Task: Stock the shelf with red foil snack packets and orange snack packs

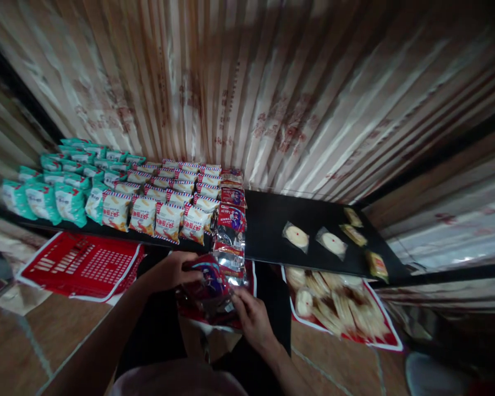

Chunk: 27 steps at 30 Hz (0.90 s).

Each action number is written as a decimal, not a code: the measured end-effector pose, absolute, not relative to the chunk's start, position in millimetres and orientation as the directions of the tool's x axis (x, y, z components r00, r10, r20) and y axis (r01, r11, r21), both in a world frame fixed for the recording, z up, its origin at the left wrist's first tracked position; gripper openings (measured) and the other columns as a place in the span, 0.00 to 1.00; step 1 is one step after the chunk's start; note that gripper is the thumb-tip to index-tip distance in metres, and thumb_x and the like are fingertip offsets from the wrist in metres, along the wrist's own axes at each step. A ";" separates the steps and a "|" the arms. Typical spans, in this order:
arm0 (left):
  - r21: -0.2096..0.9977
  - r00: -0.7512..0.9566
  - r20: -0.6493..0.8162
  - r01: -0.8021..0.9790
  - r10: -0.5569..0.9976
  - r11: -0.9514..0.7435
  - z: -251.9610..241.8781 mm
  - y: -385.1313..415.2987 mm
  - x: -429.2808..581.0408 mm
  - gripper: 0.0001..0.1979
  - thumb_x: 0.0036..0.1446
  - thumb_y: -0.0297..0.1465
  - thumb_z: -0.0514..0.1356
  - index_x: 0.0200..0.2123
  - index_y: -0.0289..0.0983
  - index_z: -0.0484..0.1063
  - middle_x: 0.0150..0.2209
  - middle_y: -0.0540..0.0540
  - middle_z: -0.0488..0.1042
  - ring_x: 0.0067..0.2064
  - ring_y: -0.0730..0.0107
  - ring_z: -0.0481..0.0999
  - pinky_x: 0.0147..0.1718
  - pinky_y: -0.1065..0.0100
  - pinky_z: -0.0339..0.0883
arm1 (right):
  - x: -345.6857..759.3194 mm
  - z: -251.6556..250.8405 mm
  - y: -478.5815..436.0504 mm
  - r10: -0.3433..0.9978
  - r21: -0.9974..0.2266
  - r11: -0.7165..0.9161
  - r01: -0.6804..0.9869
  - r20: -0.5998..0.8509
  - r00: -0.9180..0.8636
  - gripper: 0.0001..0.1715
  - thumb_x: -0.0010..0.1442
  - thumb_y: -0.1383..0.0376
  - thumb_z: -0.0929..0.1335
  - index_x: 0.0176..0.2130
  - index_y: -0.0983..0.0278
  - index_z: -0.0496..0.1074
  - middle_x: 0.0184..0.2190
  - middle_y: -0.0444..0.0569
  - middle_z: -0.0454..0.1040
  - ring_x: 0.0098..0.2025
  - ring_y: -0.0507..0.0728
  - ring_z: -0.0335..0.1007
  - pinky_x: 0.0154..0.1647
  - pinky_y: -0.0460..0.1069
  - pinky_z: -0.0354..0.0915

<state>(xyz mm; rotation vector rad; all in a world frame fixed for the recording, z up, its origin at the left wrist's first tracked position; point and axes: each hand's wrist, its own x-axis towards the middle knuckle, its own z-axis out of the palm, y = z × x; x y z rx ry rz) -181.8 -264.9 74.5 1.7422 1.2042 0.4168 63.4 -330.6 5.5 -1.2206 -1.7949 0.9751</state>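
A dark red and purple snack packet (209, 278) is between my hands, above my lap and in front of the black shelf. My left hand (182, 269) is closed on the packet's left side. My right hand (252, 316) pinches its lower right edge, thumb and fingers together. Just beyond, a column of similar red packets (231, 217) runs toward the back of the shelf, the nearest ones overlapping and showing shiny silver. Beneath the held packet is a red basket (253, 280), mostly hidden by my hands.
Rows of white snack bags (157, 220) and teal bags (43, 201) fill the left of the black shelf (268, 225). Two round wrapped items (297, 236) and several yellow packets (375, 265) lie right. Below are a red basket (86, 264) and another basket (390, 344) of wrapped items.
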 end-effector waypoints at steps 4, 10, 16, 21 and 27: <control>0.949 0.412 -0.264 0.273 0.872 0.158 72.8 -264.1 -176.3 0.16 0.49 0.40 0.62 0.35 0.34 0.71 0.31 0.50 0.74 0.32 0.69 0.71 0.32 0.71 0.63 | 64.6 15.3 -324.8 0.978 -0.919 0.201 0.341 0.169 -0.121 0.17 0.62 0.57 0.62 0.28 0.63 0.70 0.22 0.43 0.69 0.25 0.50 0.64 0.27 0.42 0.60; 0.892 0.358 -0.240 -0.286 0.902 0.351 66.3 -266.4 -158.5 0.29 0.46 0.38 0.67 0.51 0.39 0.65 0.44 0.43 0.77 0.43 0.61 0.76 0.44 0.62 0.66 | 66.6 18.0 -321.7 0.999 -0.989 0.042 0.145 0.044 0.012 0.20 0.58 0.51 0.65 0.27 0.63 0.70 0.20 0.42 0.66 0.24 0.50 0.60 0.25 0.43 0.58; 0.929 0.413 -0.195 -0.213 0.890 0.303 75.3 -269.9 -139.2 0.27 0.46 0.40 0.67 0.48 0.36 0.69 0.43 0.41 0.77 0.41 0.63 0.76 0.39 0.68 0.67 | 67.9 19.7 -312.8 0.987 -0.988 -0.104 -0.117 -0.117 0.112 0.22 0.52 0.47 0.68 0.28 0.63 0.68 0.22 0.41 0.65 0.25 0.50 0.57 0.26 0.44 0.57; 0.930 0.416 -0.213 -0.192 0.884 0.315 79.6 -272.6 -109.2 0.23 0.46 0.43 0.66 0.42 0.35 0.73 0.40 0.42 0.78 0.40 0.60 0.77 0.41 0.63 0.68 | 67.7 20.7 -302.9 0.979 -0.962 -0.131 -0.239 -0.163 0.121 0.23 0.50 0.46 0.70 0.28 0.64 0.68 0.21 0.40 0.64 0.23 0.49 0.55 0.24 0.44 0.56; 0.928 0.274 -0.242 -0.215 0.931 0.304 70.6 -252.0 -85.3 0.25 0.39 0.44 0.68 0.39 0.34 0.72 0.37 0.42 0.79 0.37 0.59 0.77 0.40 0.61 0.69 | 76.9 28.8 -282.9 0.982 -0.978 -0.111 -0.175 -0.135 0.129 0.23 0.50 0.46 0.69 0.32 0.63 0.70 0.23 0.41 0.67 0.24 0.50 0.59 0.25 0.44 0.57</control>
